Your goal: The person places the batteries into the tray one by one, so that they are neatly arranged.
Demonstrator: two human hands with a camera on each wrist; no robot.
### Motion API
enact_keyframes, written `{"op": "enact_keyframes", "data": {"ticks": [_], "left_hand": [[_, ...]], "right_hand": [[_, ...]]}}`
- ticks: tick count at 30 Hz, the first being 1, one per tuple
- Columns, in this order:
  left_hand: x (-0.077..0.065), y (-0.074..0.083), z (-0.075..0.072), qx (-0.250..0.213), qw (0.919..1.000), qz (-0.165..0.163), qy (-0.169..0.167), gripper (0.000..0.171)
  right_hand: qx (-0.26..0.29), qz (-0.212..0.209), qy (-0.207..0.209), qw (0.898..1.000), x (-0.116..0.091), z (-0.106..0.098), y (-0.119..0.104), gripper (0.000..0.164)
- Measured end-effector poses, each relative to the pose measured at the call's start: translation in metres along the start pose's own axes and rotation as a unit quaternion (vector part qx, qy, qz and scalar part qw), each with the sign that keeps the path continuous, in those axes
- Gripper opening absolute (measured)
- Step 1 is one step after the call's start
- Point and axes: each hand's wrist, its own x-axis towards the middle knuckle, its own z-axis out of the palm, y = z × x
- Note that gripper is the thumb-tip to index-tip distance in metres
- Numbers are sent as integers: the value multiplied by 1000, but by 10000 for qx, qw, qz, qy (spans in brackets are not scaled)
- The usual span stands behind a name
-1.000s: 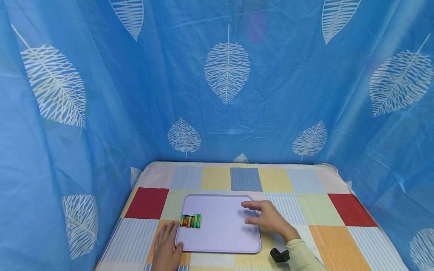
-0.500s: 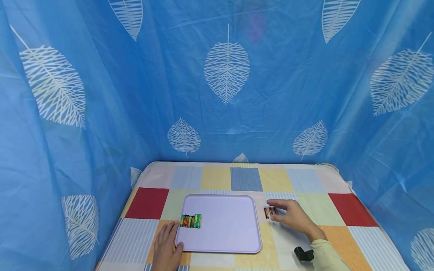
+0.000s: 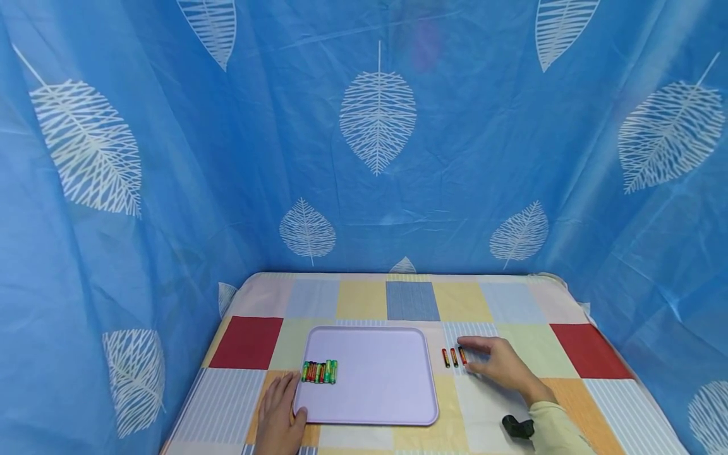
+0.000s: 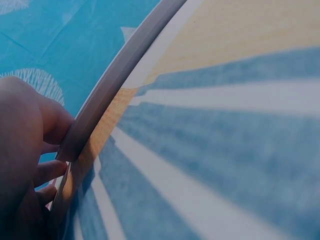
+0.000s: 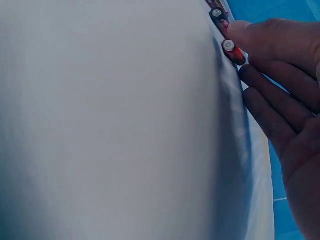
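Note:
In the head view, my left hand (image 3: 279,414) rests at the left edge of a pale lilac tray (image 3: 381,395), thumb by its front corner. The left wrist view shows fingers against the tray's rim (image 4: 115,72). A row of several green and red batteries (image 3: 320,371) lies inside the tray on the left. Right of the tray, three red and black batteries lie spaced apart on the cloth: a left one (image 3: 446,358), a middle one (image 3: 454,357) and a right one (image 3: 462,355). My right hand (image 3: 503,366) is beside the right one, thumb and forefinger parted around it.
A patchwork cloth (image 3: 409,300) covers the table. Blue leaf-print curtains (image 3: 443,158) enclose it at the back and both sides. A black device (image 3: 517,427) sits at my right wrist, by the pale sleeve (image 3: 560,430).
My right hand has moved right from over the tray's right edge to the three batteries on the cloth, uncovering them. The left hand and the tray have stayed put.

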Motion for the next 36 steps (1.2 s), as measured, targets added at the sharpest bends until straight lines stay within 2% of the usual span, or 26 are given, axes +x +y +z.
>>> {"op": "enact_keyframes", "data": {"ticks": [14, 26, 31, 36], "left_hand": [[1, -1, 1, 53, 10000, -21, -56, 72], [0, 0, -1, 14, 10000, 20, -14, 72], [1, 1, 0, 6, 10000, -3, -53, 72], [1, 2, -1, 22, 9999, -61, -106, 73]], "right_hand": [[-220, -42, 313, 9993, 2, 11, 4, 44], [-345, -24, 251, 9991, 3, 10, 0, 45], [-270, 54, 311, 9991, 2, 9, -5, 44], [-21, -140, 353, 9993, 1, 11, -17, 45]]}}
